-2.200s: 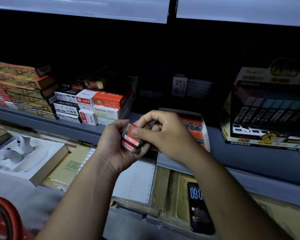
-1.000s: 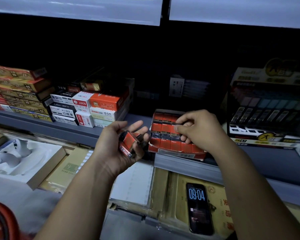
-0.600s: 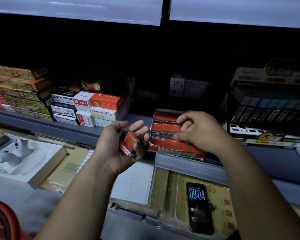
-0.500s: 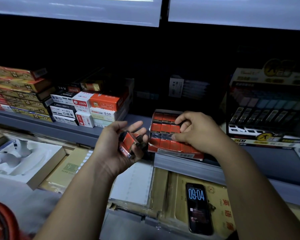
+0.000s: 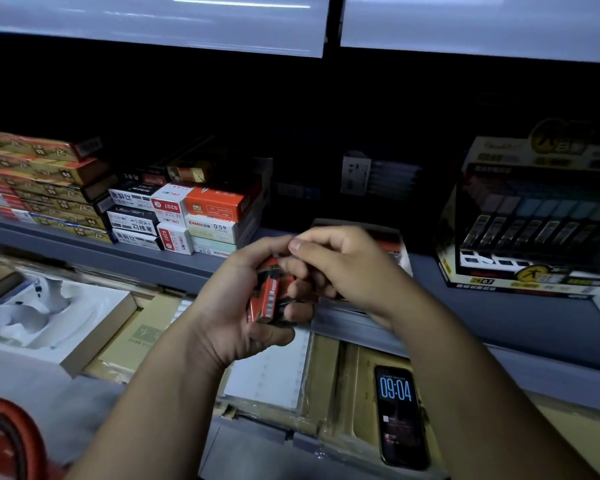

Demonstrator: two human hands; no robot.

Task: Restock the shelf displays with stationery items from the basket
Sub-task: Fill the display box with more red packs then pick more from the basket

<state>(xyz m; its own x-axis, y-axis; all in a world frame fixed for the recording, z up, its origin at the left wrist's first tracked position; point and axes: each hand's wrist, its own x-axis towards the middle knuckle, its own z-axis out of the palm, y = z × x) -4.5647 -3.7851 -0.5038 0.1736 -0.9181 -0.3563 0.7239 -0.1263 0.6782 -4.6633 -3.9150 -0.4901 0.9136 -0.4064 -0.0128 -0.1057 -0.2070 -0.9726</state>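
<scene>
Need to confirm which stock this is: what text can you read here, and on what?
"09:04": phone screen
"S207": white-and-red box
"deli": orange box
"0.5": white box under the orange one
"0.7": display carton at right, on its front edge
Too blurred to read: red packs in the left hand, gold boxes

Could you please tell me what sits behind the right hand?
A cardboard tray with red boxes inside; the right hand covers most of it, so its fill is hidden.
</scene>
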